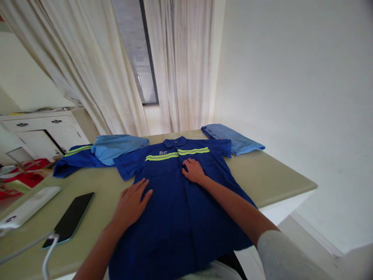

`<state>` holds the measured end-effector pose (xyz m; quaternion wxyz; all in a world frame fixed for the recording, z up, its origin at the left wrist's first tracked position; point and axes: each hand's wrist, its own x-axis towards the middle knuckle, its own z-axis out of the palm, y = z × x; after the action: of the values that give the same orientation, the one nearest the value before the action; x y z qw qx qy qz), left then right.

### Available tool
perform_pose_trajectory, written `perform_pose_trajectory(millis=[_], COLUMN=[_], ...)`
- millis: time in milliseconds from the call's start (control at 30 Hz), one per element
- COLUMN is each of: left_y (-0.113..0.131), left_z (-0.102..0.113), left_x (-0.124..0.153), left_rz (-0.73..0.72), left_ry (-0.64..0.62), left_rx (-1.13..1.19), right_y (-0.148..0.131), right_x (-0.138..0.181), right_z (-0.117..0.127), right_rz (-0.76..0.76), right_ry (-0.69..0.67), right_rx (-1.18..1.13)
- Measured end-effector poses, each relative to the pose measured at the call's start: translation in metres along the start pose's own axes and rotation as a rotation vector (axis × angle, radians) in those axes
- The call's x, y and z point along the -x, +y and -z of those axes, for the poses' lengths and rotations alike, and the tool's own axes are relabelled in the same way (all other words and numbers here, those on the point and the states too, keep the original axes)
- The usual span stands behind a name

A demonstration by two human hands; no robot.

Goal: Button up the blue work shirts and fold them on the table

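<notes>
A dark blue short-sleeved work shirt (171,210) lies front up on the table, its collar at the far end. Yellow-green and grey stripes cross its chest, with small pale lettering above one of them. My left hand (132,202) rests on the shirt's left side edge, fingers stretched and thumb apart. Over by the front placket, just under the chest stripe, my right hand (194,171) lies on the cloth with its fingers loosely bent and apart. The shirt's lower end hangs past the near table edge towards me.
Light blue folded cloth (233,138) lies at the far right of the table (274,175). More light blue cloth (116,146) overlaps a striped dark blue garment (78,161) at far left. A phone (71,217) with a white cable and a white device (32,206) lie left.
</notes>
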<state>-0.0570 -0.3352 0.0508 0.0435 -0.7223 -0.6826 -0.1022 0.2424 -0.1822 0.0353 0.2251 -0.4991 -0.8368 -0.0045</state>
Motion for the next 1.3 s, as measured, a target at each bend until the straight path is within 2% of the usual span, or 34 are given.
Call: perform_pose_trajectory(millis=[67,133,200,267,367,467,533,600,700,767,867,967,1067,1167,1300], left_y=[0.038,0.059,0.065,0.060,0.051,0.059,0.078,0.105,0.144,0.159,0.161,0.154,0.152,0.158,0.165], left_z=[-0.014,-0.025,-0.031,-0.035,-0.034,-0.027,-0.022,-0.022,-0.030,-0.038,-0.047,-0.049,-0.048,-0.047,-0.047], left_x=[-0.033,-0.063,-0.084,-0.096,-0.099,-0.102,-0.110,-0.119,-0.127,-0.125,-0.119,-0.116,-0.117,-0.117,-0.115], left_rz=[-0.074,-0.053,-0.035,-0.044,-0.069,-0.055,-0.019,-0.006,-0.014,-0.001,-0.039,-0.141,-0.181,-0.124,-0.083], left_ry=[-0.115,-0.166,-0.154,-0.126,-0.122,-0.184,-0.205,-0.176,-0.096,-0.044,0.016,0.056,0.039,0.038,0.048], left_rx=[0.042,0.040,0.035,0.042,0.041,0.007,-0.001,0.022,0.082,0.117,0.183,0.263,0.307,0.297,0.199], right_y=[0.009,0.019,0.026,0.027,0.013,-0.009,-0.020,-0.023,-0.011,0.004,0.025,0.036,0.034,0.026,0.014], right_x=[-0.014,-0.031,-0.045,-0.053,-0.047,-0.022,-0.003,0.011,0.018,0.017,0.015,0.012,0.009,0.015,0.031], right_z=[-0.001,0.000,0.003,0.006,0.012,0.017,0.022,0.027,0.031,0.032,0.031,0.031,0.036,0.040,0.035], right_rz=[0.027,0.026,-0.007,-0.049,-0.121,-0.225,-0.232,-0.197,-0.141,-0.104,-0.065,-0.052,-0.105,-0.134,-0.182], right_ry=[-0.036,-0.073,-0.087,-0.076,-0.058,-0.130,-0.166,-0.160,-0.156,-0.139,-0.118,-0.106,-0.125,-0.213,-0.112], right_rx=[-0.007,-0.023,-0.028,-0.017,0.003,0.037,0.062,0.062,-0.031,-0.128,-0.257,-0.324,-0.282,-0.195,-0.095])
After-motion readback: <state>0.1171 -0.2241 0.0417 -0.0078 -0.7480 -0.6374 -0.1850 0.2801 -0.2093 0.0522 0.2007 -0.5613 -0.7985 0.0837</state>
